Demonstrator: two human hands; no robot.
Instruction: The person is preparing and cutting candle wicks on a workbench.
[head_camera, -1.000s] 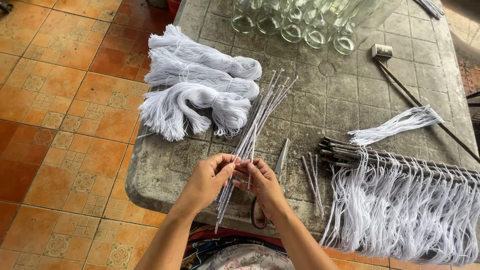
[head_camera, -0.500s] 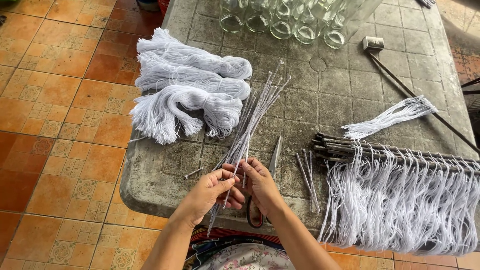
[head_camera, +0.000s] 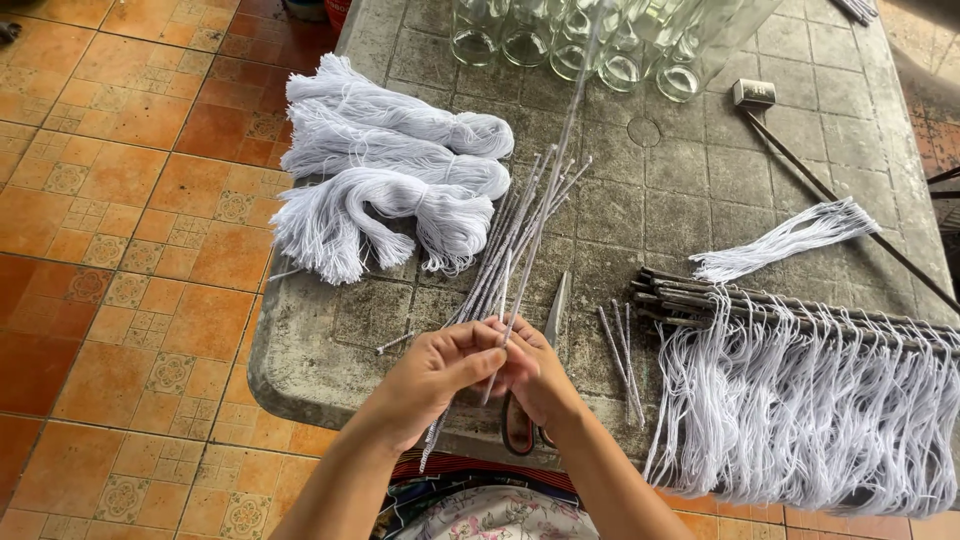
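Head view: left hand (head_camera: 440, 372) and right hand (head_camera: 535, 378), fingers pinched together on one long thin stick (head_camera: 540, 225), lifted out of the loose bundle of sticks (head_camera: 500, 270) fanned on the stone table (head_camera: 690, 190), apparently to single it out. Three white yarn skeins (head_camera: 390, 175) at left; one cut yarn bunch (head_camera: 790, 238); scissors (head_camera: 545, 330) just beside the hands; a rack of sticks hung with yarn (head_camera: 800, 390) at right, strands draping over the table edge; glass bottles (head_camera: 590, 40) at the far edge, count unclear.

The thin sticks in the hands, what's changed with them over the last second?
One long stick has been lifted out of the bundle of sticks and now points up toward the glass bottles. The left hand and right hand have closed together around it. Yarn skeins, scissors and table are unchanged.
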